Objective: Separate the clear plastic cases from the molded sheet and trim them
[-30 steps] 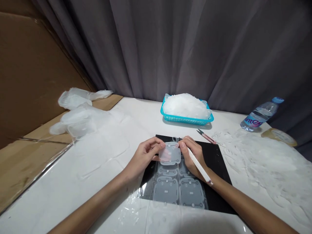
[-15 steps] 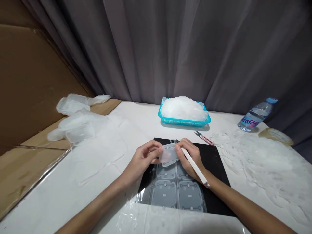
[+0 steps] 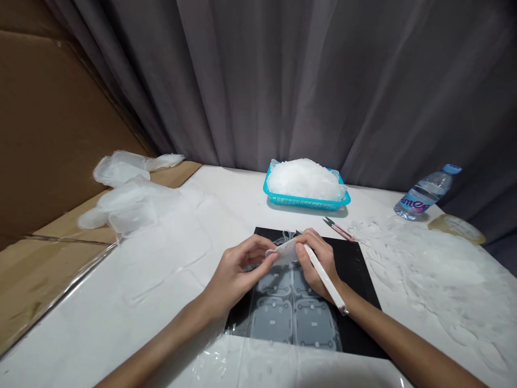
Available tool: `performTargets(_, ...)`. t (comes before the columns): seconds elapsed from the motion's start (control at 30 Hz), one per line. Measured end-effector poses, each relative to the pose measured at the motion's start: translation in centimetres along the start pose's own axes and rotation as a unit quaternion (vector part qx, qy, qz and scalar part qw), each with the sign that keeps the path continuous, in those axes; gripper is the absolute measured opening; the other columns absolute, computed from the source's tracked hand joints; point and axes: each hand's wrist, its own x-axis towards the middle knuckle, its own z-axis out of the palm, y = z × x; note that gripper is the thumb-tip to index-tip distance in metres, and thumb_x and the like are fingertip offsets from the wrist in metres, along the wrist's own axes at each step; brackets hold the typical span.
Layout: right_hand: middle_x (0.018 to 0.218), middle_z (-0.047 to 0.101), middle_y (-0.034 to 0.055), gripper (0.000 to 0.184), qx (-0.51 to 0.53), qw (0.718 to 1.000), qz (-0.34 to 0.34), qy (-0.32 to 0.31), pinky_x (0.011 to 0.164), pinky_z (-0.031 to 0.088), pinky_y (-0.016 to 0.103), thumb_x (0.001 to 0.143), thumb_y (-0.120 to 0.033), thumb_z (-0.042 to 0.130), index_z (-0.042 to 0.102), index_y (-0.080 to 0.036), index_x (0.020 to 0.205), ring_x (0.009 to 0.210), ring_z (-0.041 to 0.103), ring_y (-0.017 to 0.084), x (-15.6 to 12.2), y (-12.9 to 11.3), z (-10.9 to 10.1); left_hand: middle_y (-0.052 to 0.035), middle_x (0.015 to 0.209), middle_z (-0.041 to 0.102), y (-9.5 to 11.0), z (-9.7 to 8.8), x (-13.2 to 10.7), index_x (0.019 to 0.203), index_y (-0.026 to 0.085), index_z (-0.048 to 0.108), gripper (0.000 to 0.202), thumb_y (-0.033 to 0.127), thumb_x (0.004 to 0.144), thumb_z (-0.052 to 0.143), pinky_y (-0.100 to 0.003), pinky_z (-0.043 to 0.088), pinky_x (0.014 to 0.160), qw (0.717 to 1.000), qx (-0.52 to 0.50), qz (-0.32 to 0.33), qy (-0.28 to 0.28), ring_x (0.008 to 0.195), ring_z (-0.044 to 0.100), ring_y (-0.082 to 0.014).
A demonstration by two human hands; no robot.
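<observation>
A small translucent plastic piece (image 3: 285,251) is pinched between both of my hands, tilted nearly edge-on above a black mat (image 3: 355,269). My left hand (image 3: 238,269) grips its left edge with thumb and fingers. My right hand (image 3: 317,261) holds its right edge and also carries a thin white pen-like tool (image 3: 325,280) along the palm. On the mat below lies a clear sheet of several moulded rounded-square pieces (image 3: 294,318).
A turquoise basket (image 3: 306,200) heaped with clear plastic pieces stands behind the mat. Pink snips (image 3: 338,228) lie beside the mat. A water bottle (image 3: 426,193) and a tape roll (image 3: 456,227) sit at right, plastic scraps (image 3: 428,264) beside them. Plastic bags (image 3: 129,194) and cardboard (image 3: 48,134) fill the left.
The plastic piece has turned from facing me flat to nearly edge-on between my fingers. Both hands stayed over the mat's top.
</observation>
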Motion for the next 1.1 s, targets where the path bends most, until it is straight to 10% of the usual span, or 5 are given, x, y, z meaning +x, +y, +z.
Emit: performTargets(1.1,0.075,0.060,0.0022,0.008,-0.041,0.997,-0.061,0.007,0.066,0.047,0.035,0.092,-0.015,0.060,0.063,-0.022,0.094,0.069,0.055,0.019,-0.2,-0.7,0.4,-0.0028,0.101,0.074,-1.1,-1.6,0.8,0.104,0.026,0.070,0.018,0.036,0.104,0.055,-0.030,0.051,0.086,0.993,0.062,0.030,-0.095,0.095,0.069,-0.0204)
